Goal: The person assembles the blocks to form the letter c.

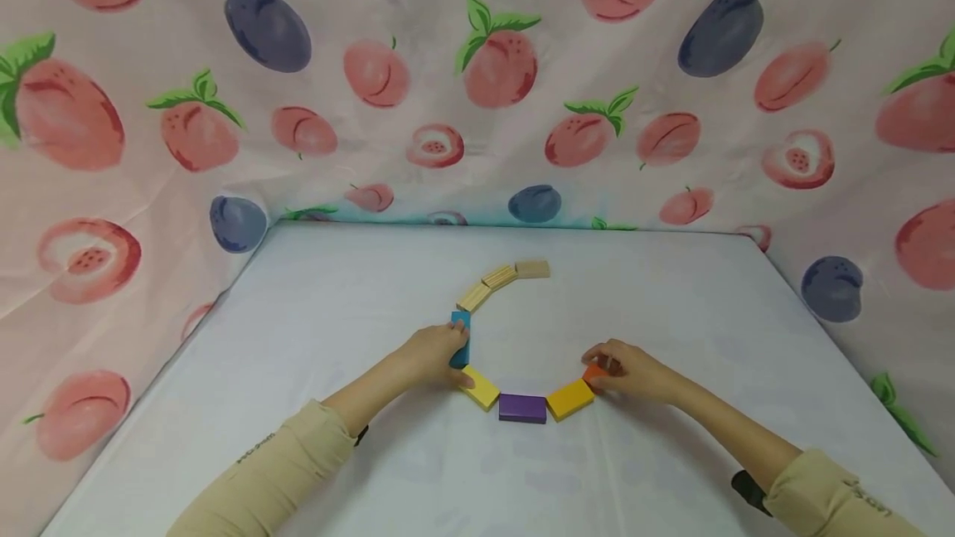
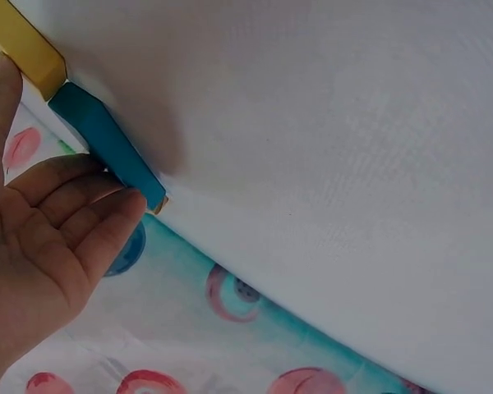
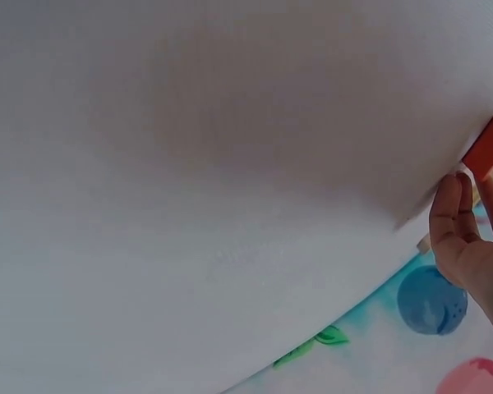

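My left hand (image 1: pixel 436 357) lies along the outer side of the curve, its fingers against a blue block (image 2: pixel 107 139) and its thumb touching a yellow block (image 1: pixel 483 389). At the curve's right end my right hand (image 1: pixel 630 370) pinches an orange block (image 3: pixel 486 149) between thumb and index finger, partly hidden by the fingers in the head view. That block meets the upper right end of a darker yellow block (image 1: pixel 570 400). Between the two yellow blocks lies a purple block (image 1: pixel 522 408).
Beyond the blue block, three plain wooden blocks (image 1: pixel 500 276) carry the curve round to the right. A white cloth (image 1: pixel 336 297) covers the table, and a fruit-print curtain (image 1: pixel 448 40) hangs behind and at both sides.
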`<state>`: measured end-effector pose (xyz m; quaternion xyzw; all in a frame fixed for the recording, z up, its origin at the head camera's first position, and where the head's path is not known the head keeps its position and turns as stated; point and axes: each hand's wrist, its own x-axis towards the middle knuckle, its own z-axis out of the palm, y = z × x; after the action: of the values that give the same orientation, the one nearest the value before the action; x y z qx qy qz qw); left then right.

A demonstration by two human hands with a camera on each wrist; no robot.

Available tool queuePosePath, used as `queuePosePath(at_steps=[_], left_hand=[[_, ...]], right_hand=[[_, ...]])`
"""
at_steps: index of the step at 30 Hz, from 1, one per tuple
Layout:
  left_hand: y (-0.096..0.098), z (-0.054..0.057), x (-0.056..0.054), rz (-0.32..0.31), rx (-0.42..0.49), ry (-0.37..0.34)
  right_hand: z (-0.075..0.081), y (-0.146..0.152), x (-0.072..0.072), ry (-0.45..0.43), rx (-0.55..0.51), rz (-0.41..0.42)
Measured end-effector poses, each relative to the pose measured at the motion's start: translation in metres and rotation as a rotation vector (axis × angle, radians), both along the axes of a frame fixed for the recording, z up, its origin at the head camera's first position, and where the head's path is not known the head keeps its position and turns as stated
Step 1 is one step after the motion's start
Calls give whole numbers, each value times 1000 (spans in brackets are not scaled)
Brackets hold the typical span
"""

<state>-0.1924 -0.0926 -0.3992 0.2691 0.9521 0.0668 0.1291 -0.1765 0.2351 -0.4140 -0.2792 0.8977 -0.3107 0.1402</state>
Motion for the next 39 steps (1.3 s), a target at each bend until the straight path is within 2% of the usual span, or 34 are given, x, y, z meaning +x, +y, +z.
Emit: queuePosePath(at_steps=[4, 9, 13, 25, 30, 34, 39], left_hand=[[0, 0, -1, 9, -3, -2], [-1, 2, -3, 23, -1, 3], [0, 4, -3, 29, -3, 0], [4, 7, -8, 49, -22, 8], [5, 5, -11, 18, 29, 30], [3, 6, -14, -13, 71, 67], [4, 4, -23, -7, 142, 95]], right_hand=[[5, 1, -4, -40, 27, -4], [16, 0, -9, -155, 70, -57], [24, 0, -10, -183, 69, -87], [19, 1, -16, -154, 60, -121], [20, 1, -22, -146, 57, -146], [22, 1, -28, -127, 23, -128], [22, 2, -33, -134, -4, -123]])
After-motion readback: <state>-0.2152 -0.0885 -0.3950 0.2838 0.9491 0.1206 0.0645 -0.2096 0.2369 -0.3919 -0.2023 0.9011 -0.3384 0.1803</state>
